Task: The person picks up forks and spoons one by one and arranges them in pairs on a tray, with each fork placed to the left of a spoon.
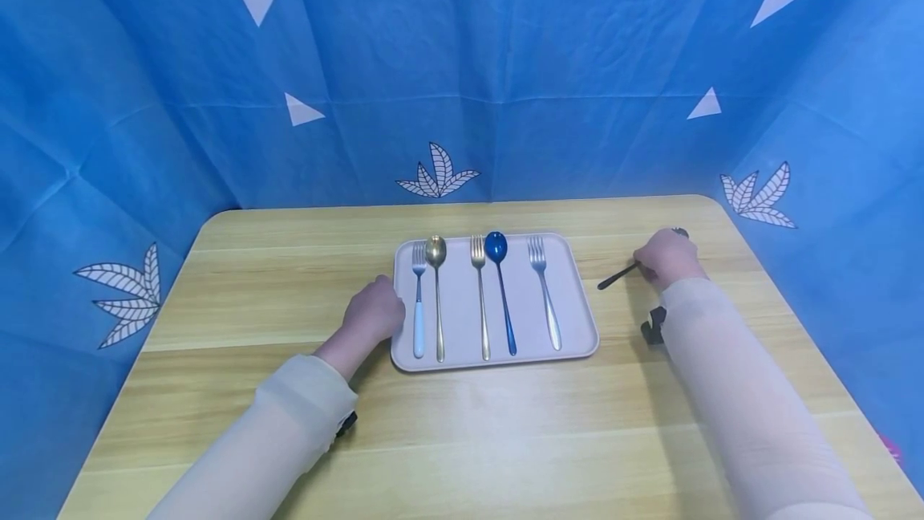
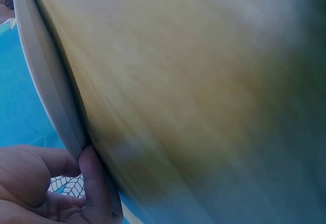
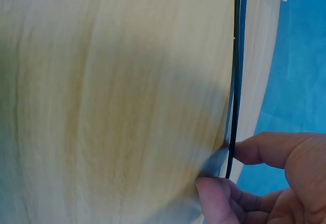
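Note:
On the table lies a pale pink tray [image 1: 455, 327]. My left hand [image 1: 373, 313] grips its left edge, with thumb and fingers [image 2: 90, 175] pinching the rim in the left wrist view. Side by side on the tray are a fork with a light blue handle [image 1: 419, 327], a gold spoon [image 1: 436, 252], a gold fork [image 1: 482, 303], a blue spoon [image 1: 496, 247] and a silver fork [image 1: 546, 299]. Right of the tray, my right hand [image 1: 667, 257] pinches a slim black piece of cutlery [image 3: 236, 81] close to the tabletop. Its head is mostly hidden behind the hand.
The wooden table [image 1: 491, 440] reaches back to a blue cloth [image 1: 404, 46] with white triangles and leaf prints, which also hangs at both sides. Bare wood lies between the tray and the right hand.

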Demonstrator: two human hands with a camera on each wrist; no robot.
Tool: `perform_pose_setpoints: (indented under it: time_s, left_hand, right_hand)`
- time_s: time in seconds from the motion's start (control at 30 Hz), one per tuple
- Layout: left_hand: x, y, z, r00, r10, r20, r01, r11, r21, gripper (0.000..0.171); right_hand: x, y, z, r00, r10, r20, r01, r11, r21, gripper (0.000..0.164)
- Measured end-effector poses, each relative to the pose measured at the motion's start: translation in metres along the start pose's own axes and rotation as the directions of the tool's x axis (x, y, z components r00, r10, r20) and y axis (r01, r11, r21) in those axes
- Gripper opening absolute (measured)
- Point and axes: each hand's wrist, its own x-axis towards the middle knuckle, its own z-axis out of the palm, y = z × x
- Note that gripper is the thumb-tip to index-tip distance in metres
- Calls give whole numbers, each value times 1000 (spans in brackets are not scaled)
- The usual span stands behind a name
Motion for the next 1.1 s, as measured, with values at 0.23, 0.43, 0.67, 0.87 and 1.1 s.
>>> perform_pose_setpoints:
  time_s: [0.23,0.43,0.67,0.87,1.1]
  left_hand:
    - [-2,0,-1,1000,-4,2,4,1000,-5,41]
    - [-3,1,0,1000,-5,8,5,1000,-10,40]
    - [-4,1,-1,1000,-3,3,3,1000,-10,40]
    - [-3,0,-2,1000,-7,2,7,1000,-10,41]
    - [-2,1,-1,1000,-3,2,3,1000,-10,41]
  right_hand:
    - [-4,-1,1,1000,-22,-10,23,999,23,29]
    - [-8,-6,4,996,-43,-73,46,998,38,17]
    - [-9,-10,8,996,-17,-87,25,996,83,16]
    - [-8,-9,10,994,-12,-113,23,995,96,16]
    - [-8,-9,9,991,-2,-130,15,995,98,15]
